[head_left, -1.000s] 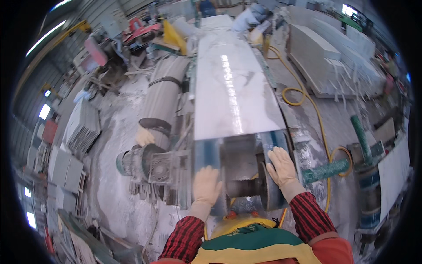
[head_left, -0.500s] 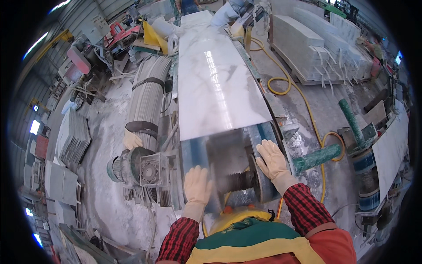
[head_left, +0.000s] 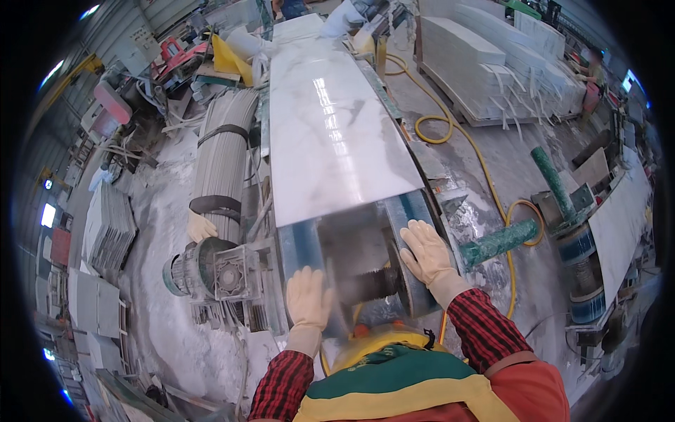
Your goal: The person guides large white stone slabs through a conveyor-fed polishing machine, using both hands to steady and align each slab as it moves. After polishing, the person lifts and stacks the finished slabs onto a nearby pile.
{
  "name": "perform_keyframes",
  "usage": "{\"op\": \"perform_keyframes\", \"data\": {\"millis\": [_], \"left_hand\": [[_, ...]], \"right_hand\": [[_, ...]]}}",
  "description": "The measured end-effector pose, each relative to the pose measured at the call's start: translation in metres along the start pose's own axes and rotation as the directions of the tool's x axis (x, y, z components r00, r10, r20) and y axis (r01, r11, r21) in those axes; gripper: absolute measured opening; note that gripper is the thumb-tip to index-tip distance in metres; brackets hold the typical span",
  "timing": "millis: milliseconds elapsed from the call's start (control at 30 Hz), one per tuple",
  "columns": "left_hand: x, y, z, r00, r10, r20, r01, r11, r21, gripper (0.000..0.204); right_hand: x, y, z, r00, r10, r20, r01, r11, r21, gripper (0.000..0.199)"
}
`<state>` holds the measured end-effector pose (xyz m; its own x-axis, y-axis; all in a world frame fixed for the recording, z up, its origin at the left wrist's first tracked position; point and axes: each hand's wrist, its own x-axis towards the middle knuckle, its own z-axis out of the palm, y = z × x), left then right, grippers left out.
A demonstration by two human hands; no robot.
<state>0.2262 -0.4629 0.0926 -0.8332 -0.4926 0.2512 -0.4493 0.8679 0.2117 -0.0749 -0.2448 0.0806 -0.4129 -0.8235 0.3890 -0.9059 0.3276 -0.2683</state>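
Note:
A long polished white marble slab [head_left: 337, 141] with grey veins stretches away from me on a roller conveyor. Its near edge rests over two blue belts, a left belt [head_left: 298, 247] and a right belt [head_left: 408, 209]. My left hand [head_left: 307, 299], in a cream rubber glove, lies flat at the left belt with fingers stretched forward. On the right belt, my right hand [head_left: 426, 253] in a matching glove rests with fingers spread, just short of the slab's edge. Neither hand holds anything. Between the belts sits a dark threaded shaft [head_left: 367, 287].
A spare cream glove [head_left: 202, 226] lies by a dusty motor [head_left: 188, 271] and a strapped bundle of slats [head_left: 226, 148] on the left. To the right are a green roller [head_left: 499, 241], a yellow hose [head_left: 485, 165] and stacked slabs [head_left: 457, 74]. A person [head_left: 594, 79] stands far right.
The whole view has shifted slightly, so the slab and machine appear further left. Both hands remain at the belts, fingers still stretched out.

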Motion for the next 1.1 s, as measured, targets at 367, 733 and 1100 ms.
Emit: {"op": "perform_keyframes", "data": {"millis": [367, 733, 1100], "left_hand": [[0.004, -0.015, 0.006, 1.0, 0.011, -0.022, -0.014, 0.99, -0.143, 0.057], [0.071, -0.036, 0.039, 0.994, 0.011, -0.107, -0.017, 0.998, -0.056, 0.059], [0.062, -0.028, 0.032, 0.999, -0.036, -0.02, 0.035, 0.998, -0.049, 0.056]], "right_hand": [[-0.005, -0.008, -0.009, 0.999, 0.02, 0.029, -0.022, 0.999, 0.045, 0.054], [-0.008, -0.009, -0.01, 0.999, -0.003, -0.039, 0.002, 1.0, -0.026, 0.05], [-0.014, -0.018, -0.016, 0.997, -0.016, -0.081, 0.015, 1.0, -0.013, 0.048]]}}
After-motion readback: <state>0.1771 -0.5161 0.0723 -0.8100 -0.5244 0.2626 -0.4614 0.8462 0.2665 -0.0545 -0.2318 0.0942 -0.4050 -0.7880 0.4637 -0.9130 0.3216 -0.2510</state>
